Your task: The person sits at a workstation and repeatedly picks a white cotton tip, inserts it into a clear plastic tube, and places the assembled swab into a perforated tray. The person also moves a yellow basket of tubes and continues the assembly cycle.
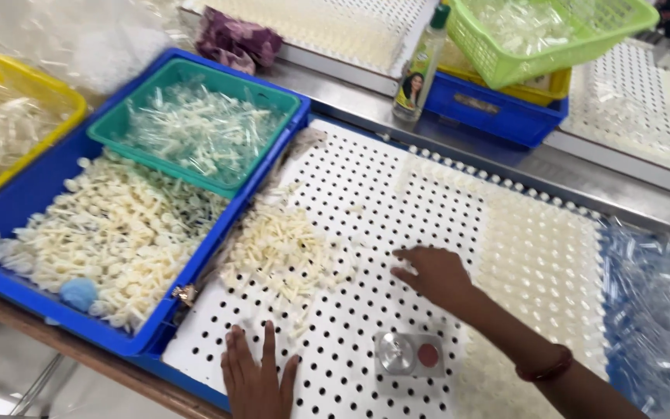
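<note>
My left hand (256, 380) lies flat, fingers apart, on the near edge of a white perforated board (366, 209). My right hand (433, 274) rests on the board's middle with its fingers curled down, just right of a loose pile of small cream plastic pieces (284, 250). Whether it pinches a piece I cannot tell. Rows of the same cream pieces stand upright in the board's holes (540, 256) on the right. A small clear blister with a silver disc and a red disc (409, 354) lies between my hands.
A blue crate (9, 225) at left holds many cream pieces and a teal basket (199, 128) of clear pieces. A yellow tray (9, 124) is far left. A bottle (420, 66), a green basket (544, 31) on stacked crates, and clear bags (657, 310) surround the board.
</note>
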